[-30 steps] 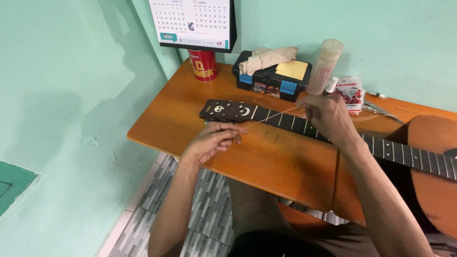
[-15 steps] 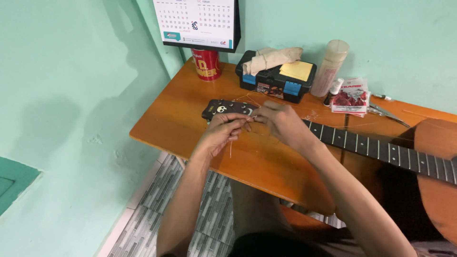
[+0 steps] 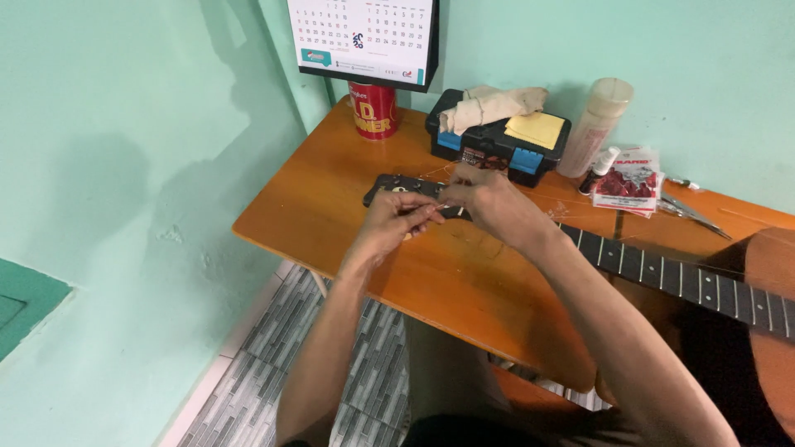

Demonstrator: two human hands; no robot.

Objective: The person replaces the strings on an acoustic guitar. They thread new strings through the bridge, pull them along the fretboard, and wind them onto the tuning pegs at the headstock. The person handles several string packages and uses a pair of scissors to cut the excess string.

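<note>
An acoustic guitar lies across the orange wooden table (image 3: 315,207), its dark neck (image 3: 662,273) running right and its black headstock (image 3: 391,187) pointing left. My left hand (image 3: 396,223) and my right hand (image 3: 484,199) meet just over the headstock, fingers pinched together on a thin guitar string (image 3: 443,206). The hands cover most of the headstock, so the tuning pegs are hidden. Loose thin strings trail over the tabletop near my right wrist.
Behind the headstock stand a red can (image 3: 373,110), a black toolbox (image 3: 497,142) with a cloth and yellow pad on it, a pale tall bottle (image 3: 596,124), a red-and-white packet (image 3: 629,180) and pliers (image 3: 691,213). A calendar (image 3: 364,37) hangs on the green wall. Tiled floor lies below left.
My right hand has come left from the guitar neck to the headstock and now meets my left hand there. The view has shifted slightly.
</note>
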